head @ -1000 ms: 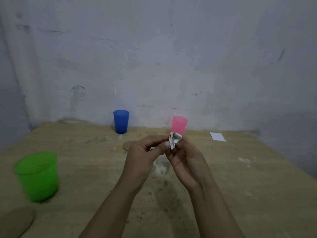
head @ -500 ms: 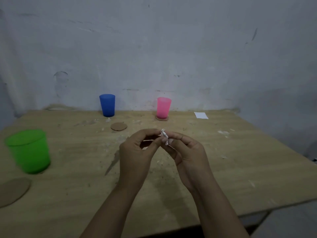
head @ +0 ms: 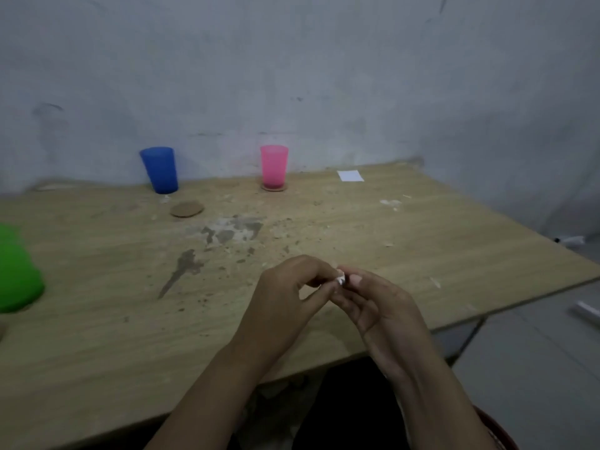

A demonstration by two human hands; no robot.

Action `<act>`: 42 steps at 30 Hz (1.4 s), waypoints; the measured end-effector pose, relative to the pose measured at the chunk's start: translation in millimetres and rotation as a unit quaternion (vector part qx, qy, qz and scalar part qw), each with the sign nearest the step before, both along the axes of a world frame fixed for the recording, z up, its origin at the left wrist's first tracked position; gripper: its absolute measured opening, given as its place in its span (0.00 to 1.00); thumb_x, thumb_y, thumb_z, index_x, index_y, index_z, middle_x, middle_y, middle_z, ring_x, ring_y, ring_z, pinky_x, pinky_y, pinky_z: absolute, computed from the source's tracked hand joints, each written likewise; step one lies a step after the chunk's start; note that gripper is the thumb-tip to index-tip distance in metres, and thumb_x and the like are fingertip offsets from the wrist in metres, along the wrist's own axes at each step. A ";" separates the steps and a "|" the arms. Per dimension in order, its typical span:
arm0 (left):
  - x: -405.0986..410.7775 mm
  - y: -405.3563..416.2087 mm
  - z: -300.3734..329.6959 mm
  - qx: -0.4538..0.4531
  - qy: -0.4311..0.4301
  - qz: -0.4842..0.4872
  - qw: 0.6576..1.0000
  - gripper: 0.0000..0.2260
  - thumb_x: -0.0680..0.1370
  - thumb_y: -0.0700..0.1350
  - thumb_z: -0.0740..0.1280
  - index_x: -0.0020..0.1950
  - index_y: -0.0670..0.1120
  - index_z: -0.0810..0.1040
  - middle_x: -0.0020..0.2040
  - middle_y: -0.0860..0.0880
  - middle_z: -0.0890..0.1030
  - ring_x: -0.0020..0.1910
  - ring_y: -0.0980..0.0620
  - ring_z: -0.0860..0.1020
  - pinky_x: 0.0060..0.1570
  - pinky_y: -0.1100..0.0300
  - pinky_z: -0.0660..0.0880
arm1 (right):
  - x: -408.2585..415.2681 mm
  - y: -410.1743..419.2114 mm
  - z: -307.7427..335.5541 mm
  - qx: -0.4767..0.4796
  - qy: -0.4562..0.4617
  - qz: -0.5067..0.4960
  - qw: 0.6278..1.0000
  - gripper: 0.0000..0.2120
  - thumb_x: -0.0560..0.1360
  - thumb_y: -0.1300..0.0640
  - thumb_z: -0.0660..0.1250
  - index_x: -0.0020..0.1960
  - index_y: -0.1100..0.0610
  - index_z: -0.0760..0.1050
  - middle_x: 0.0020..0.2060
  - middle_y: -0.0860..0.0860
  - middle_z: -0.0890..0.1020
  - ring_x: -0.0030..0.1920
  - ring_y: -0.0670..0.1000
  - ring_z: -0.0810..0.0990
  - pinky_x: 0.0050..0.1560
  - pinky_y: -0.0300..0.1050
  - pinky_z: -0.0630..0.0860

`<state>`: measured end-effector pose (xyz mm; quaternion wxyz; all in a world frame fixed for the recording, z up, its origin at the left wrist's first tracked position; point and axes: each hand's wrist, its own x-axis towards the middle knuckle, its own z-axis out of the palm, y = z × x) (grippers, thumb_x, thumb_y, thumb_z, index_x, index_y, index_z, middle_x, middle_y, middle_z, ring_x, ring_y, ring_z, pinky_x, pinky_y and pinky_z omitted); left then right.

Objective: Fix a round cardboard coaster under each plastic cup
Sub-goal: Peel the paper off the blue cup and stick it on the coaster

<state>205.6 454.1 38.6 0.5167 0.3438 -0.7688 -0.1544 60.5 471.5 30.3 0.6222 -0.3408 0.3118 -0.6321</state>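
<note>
Round brown cardboard coaster (head: 187, 209) flat on wooden counter (head: 389, 254); left hand (head: 285, 298), right hand (head: 376, 303) pinch crumpled white scrap (head: 341, 280).

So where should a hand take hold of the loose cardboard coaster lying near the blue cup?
The loose coaster lies flat on the table. Probably best pinched at its near rim, coming low from the front, since the blue cup stands just behind.

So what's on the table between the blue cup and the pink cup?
Head view: only bare tabletop between blue cup and pink cup; a loose coaster lies nearer the camera.
</note>
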 end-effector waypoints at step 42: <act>-356.3 -30.0 -328.7 0.523 -0.412 -0.248 0.704 0.22 0.79 0.41 0.62 0.73 0.43 0.65 0.71 0.43 0.69 0.68 0.45 0.69 0.65 0.53 0.69 | -292.9 39.1 -337.0 0.562 -0.048 -0.320 0.761 0.27 0.78 0.67 0.56 0.75 0.55 0.55 0.69 0.57 0.69 0.58 0.52 0.73 0.54 0.43 0.72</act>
